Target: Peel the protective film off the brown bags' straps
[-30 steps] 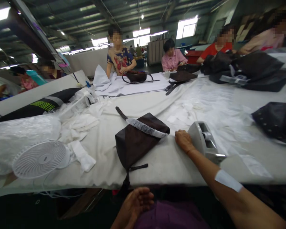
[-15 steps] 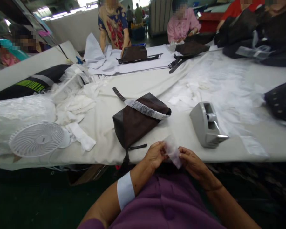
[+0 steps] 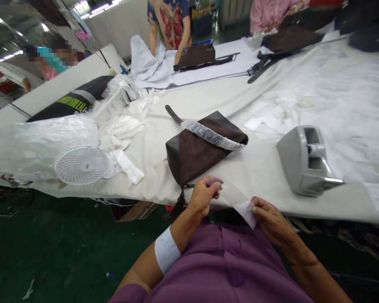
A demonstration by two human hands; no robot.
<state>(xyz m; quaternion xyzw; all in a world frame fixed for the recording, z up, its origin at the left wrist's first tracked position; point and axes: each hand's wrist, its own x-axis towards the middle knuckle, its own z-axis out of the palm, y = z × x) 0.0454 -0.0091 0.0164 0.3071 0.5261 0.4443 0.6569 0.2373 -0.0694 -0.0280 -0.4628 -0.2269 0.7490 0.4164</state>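
Note:
A thin, translucent white sheet [image 3: 235, 195] stretches between my two hands at the front edge of the table. My left hand [image 3: 205, 194] pinches its left end, thumb against fingers. At the other end, my right hand [image 3: 268, 216] grips the sheet's lower right corner. Just beyond my left hand lies a dark brown bag [image 3: 205, 153] with black corners. Its strap is wrapped partly in a crinkled white cover [image 3: 211, 135], and the strap's bare, punched end [image 3: 173, 113] sticks out at the upper left.
A grey tape dispenser [image 3: 298, 162] stands to the right. On the left are a white fan [image 3: 82, 165], clear plastic wrapping [image 3: 50, 134] and crumpled white sheets [image 3: 123, 122]. Across the table, a person in a patterned shirt [image 3: 170, 21] handles another brown bag [image 3: 197, 55]. Thin white sheets [image 3: 344, 109] cover the right side.
My hands have moved apart, and the sheet, bunched before, is now spread out longer between them. The camera view has shifted, so the table's things appear farther right.

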